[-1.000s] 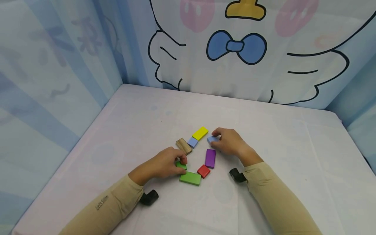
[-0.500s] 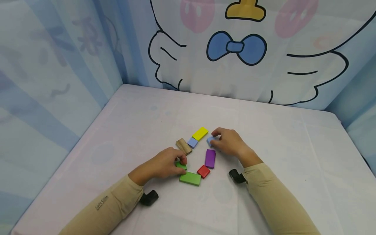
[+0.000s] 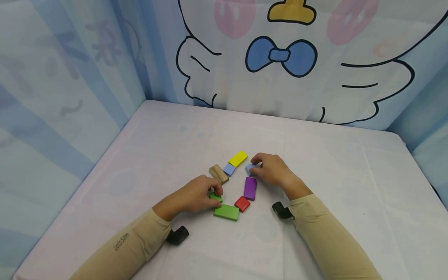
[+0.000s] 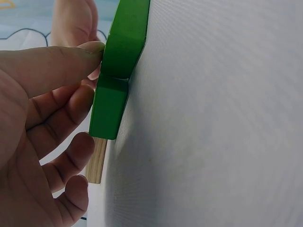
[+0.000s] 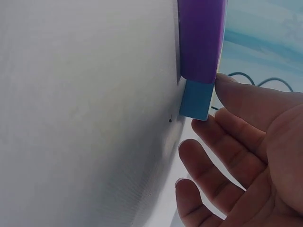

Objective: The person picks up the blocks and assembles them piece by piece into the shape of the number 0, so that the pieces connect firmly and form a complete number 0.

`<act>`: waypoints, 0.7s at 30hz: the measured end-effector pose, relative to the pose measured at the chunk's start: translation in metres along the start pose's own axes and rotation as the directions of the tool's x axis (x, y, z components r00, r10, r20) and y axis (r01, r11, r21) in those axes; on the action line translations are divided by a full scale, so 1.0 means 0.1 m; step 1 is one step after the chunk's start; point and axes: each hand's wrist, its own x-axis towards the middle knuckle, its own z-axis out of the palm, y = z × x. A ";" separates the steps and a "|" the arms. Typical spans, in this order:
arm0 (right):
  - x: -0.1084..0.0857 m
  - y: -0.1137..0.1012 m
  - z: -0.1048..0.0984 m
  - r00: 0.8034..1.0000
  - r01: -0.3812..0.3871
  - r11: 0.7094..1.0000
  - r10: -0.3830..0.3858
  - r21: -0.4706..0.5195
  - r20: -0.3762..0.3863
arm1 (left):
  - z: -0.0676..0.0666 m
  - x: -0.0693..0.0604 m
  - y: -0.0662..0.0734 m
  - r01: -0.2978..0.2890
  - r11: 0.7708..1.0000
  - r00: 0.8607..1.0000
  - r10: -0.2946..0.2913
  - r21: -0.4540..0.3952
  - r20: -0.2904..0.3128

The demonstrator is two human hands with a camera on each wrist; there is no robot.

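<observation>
Pinched by the right hand [image 3: 274,170], a blue block [image 3: 249,168] on the table [image 3: 196,132] had edged nearer the purple block [image 3: 250,189]; the left hand [image 3: 197,194] pinched a small green block [image 3: 215,198] touching a longer green block [image 3: 226,212]

From above the near side of the table [image 3: 350,163], the head view faces forward and down, far enough back to take in the left hand [image 3: 199,194], the right hand [image 3: 275,169] and the backdrop [image 3: 280,91]. The 2 wrist views sit close and low, turned sideways so the table runs upright. The left shares 2 green blocks [image 4: 112,87] with the head view; the right, a blue block [image 5: 196,100].
</observation>
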 end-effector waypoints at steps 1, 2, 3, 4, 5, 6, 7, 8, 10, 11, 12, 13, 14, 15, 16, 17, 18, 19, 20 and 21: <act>0.00 0.00 0.00 1.000 0.001 1.000 -0.001 -0.002 0.001 | 0.00 0.00 0.00 -0.001 1.000 1.000 0.001 -0.001 0.001; -0.01 -0.01 0.00 1.000 0.001 1.000 -0.001 -0.005 0.002 | 0.00 0.00 0.00 -0.003 1.000 1.000 0.003 0.000 0.001; -0.01 -0.01 0.00 1.000 0.002 1.000 -0.002 -0.008 0.003 | 0.00 0.00 0.00 -0.006 1.000 1.000 0.006 0.000 0.001; -0.01 -0.02 0.00 1.000 0.002 1.000 -0.002 -0.010 0.004 | 0.00 0.00 -0.01 -0.010 1.000 1.000 0.010 0.001 0.000; -0.01 -0.02 0.00 1.000 0.002 1.000 -0.002 -0.012 0.005 | 0.00 0.00 -0.01 -0.013 1.000 1.000 0.013 0.001 0.000; -0.01 -0.03 0.00 1.000 0.005 1.000 -0.005 -0.014 0.006 | 0.00 0.00 -0.01 -0.015 1.000 1.000 0.015 0.001 0.000; -0.01 -0.03 0.00 1.000 0.008 1.000 -0.008 -0.016 0.005 | 0.00 0.00 -0.01 -0.017 1.000 1.000 0.017 0.001 -0.001; -0.01 -0.03 0.00 1.000 0.009 1.000 -0.009 -0.017 0.006 | 0.00 0.00 -0.01 -0.018 1.000 1.000 0.018 0.002 -0.001; -0.01 -0.03 0.00 1.000 0.008 1.000 -0.008 -0.018 0.007 | 0.00 0.00 -0.01 -0.017 1.000 1.000 0.017 0.003 -0.001; -0.01 -0.03 0.00 1.000 0.007 1.000 -0.007 -0.018 0.009 | 0.00 0.00 -0.01 -0.018 1.000 1.000 0.018 0.002 -0.001; -0.01 -0.03 0.01 1.000 0.007 1.000 -0.007 -0.019 0.011 | 0.00 0.00 -0.01 -0.018 1.000 1.000 0.018 0.002 -0.001; -0.01 -0.03 0.01 1.000 0.004 1.000 -0.003 -0.018 0.013 | 0.00 0.00 -0.01 -0.019 1.000 1.000 0.019 0.002 -0.001; -0.01 -0.03 0.01 1.000 0.000 1.000 0.001 -0.017 0.014 | 0.00 -0.01 -0.01 -0.020 1.000 1.000 0.020 0.000 -0.001; -0.01 -0.03 0.01 1.000 -0.001 1.000 0.001 -0.019 0.015 | 0.00 -0.01 -0.01 -0.020 1.000 1.000 0.020 0.001 -0.001; -0.01 -0.03 0.01 1.000 0.000 1.000 0.000 -0.020 0.015 | 0.00 -0.01 -0.01 -0.021 1.000 1.000 0.021 0.000 -0.001; -0.01 -0.03 0.01 1.000 0.001 1.000 0.000 -0.021 0.015 | 0.00 -0.01 -0.01 -0.023 1.000 1.000 0.023 0.000 -0.002; -0.01 -0.03 0.01 1.000 0.000 1.000 0.000 -0.022 0.014 | 0.00 -0.01 -0.01 -0.023 1.000 1.000 0.023 0.001 -0.002; -0.01 -0.03 0.01 1.000 0.000 1.000 0.000 -0.022 0.013 | 0.00 -0.01 0.00 -0.024 1.000 1.000 0.024 0.001 -0.002; -0.01 -0.02 0.01 1.000 0.000 1.000 0.000 -0.022 0.011 | 0.00 -0.01 0.00 -0.024 1.000 1.000 0.024 0.002 -0.003; -0.01 -0.02 0.01 1.000 0.000 1.000 0.000 -0.022 0.011 | 0.00 -0.01 0.00 -0.025 1.000 1.000 0.025 0.003 -0.003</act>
